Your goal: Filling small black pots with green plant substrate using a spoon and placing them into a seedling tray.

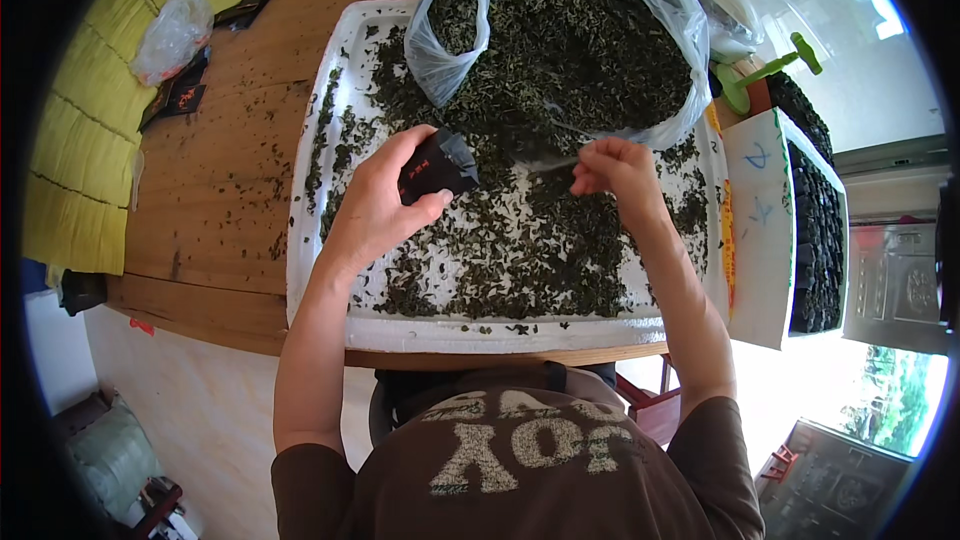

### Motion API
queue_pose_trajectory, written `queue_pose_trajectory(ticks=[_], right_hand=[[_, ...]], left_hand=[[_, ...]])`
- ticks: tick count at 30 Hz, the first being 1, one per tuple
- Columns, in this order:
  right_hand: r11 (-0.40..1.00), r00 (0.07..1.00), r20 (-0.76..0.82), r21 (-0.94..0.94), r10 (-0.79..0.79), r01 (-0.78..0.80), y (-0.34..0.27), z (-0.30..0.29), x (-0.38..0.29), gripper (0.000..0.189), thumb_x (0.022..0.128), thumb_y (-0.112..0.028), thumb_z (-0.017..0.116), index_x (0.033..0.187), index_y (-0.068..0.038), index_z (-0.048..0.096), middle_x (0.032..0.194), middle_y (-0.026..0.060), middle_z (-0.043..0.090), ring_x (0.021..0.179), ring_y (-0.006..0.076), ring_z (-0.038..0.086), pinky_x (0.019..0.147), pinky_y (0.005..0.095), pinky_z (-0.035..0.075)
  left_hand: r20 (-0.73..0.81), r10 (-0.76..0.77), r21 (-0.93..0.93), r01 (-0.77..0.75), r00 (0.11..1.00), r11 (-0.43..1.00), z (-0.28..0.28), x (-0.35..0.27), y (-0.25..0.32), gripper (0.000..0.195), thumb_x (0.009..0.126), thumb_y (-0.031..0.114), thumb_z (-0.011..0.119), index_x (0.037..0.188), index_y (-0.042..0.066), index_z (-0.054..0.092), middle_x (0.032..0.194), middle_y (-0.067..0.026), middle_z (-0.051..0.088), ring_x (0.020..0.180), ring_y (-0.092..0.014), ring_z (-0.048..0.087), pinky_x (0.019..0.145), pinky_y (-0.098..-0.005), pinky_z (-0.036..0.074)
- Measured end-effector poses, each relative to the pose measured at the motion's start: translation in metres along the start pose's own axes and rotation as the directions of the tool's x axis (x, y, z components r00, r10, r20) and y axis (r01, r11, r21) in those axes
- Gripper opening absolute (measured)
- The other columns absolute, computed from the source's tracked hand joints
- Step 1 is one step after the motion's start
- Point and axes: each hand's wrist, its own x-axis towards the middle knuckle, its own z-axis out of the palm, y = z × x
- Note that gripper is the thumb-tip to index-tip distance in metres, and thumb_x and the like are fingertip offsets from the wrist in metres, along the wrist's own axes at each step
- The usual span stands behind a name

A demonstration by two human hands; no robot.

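My left hand (pixel 382 191) grips a small black tea packet (pixel 439 169) with red writing; its silvery mouth tilts to the right. My right hand (pixel 619 169) pinches the end of a thin, clear plastic utensil (pixel 551 163), blurred, whose far end points left over the leaves. Its exact shape cannot be made out. Both hands are above a white foam tray (pixel 480 337) strewn with dark, dried tea leaves (pixel 525 262). At the tray's far side a clear plastic bag (pixel 454 60) lies with its mouth wide, a large heap of the same leaves inside.
Yellow paper bundles (pixel 86 157) line the wooden table (pixel 217 187) at left, near a crumpled plastic bag (pixel 176 34) and flat black packets (pixel 184 99). Along the right, a white foam box (pixel 757 232) holds rows of black packets (pixel 814 247); a green-handled tool (pixel 765 75) stands behind it.
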Motion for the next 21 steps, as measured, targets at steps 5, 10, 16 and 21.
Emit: queue_pose_trajectory(ticks=[5, 10, 16, 21], right_hand=[[0.983, 0.981, -0.112, -0.117, -0.157, 0.144, 0.001, 0.015, 0.018, 0.013, 0.093, -0.008, 0.059, 0.097, 0.004, 0.063, 0.080, 0.0085, 0.067, 0.065, 0.0155, 0.068, 0.061, 0.0247, 0.052], [0.864, 0.904, -0.099, -0.352, -0.416, 0.359, 0.004, 0.035, 0.021, 0.010, 0.093, -0.004, 0.060, 0.096, 0.002, 0.066, 0.080, 0.0063, 0.068, 0.070, 0.0118, 0.068, 0.064, 0.0240, 0.052], [0.790, 0.849, -0.050, -0.400, -0.526, 0.466, -0.009, 0.038, 0.001, 0.009, 0.092, -0.002, 0.060, 0.096, 0.003, 0.066, 0.078, 0.0061, 0.068, 0.072, 0.0105, 0.068, 0.066, 0.0226, 0.051], [0.794, 0.854, 0.069, -0.334, -0.516, 0.507, -0.036, 0.037, -0.032, 0.010, 0.091, 0.003, 0.058, 0.097, 0.002, 0.066, 0.084, 0.0081, 0.068, 0.078, 0.0138, 0.068, 0.067, 0.0241, 0.051]], left_hand=[[0.027, 0.001, 0.046, -0.002, 1.000, 0.999, 0.002, 0.002, 0.001, 0.059, 0.075, 0.012, 0.072, 0.128, 0.001, 0.051, 0.111, -0.0124, 0.063, 0.102, -0.022, 0.062, 0.091, -0.0325, 0.048], [0.011, 0.020, 0.059, -0.021, 1.000, 0.998, 0.001, 0.002, -0.002, 0.057, 0.075, 0.011, 0.072, 0.127, 0.001, 0.052, 0.111, -0.0129, 0.062, 0.102, -0.024, 0.063, 0.090, -0.0345, 0.049], [-0.029, -0.014, -0.088, 0.011, 0.999, 0.996, 0.000, 0.003, -0.003, 0.058, 0.075, 0.012, 0.072, 0.128, 0.001, 0.051, 0.112, -0.0119, 0.063, 0.099, -0.022, 0.063, 0.089, -0.0339, 0.050], [-0.032, 0.012, -0.036, -0.014, 0.999, 0.999, 0.001, 0.003, -0.005, 0.060, 0.076, 0.014, 0.073, 0.131, 0.000, 0.051, 0.116, -0.0100, 0.061, 0.104, -0.019, 0.060, 0.093, -0.0309, 0.047]])
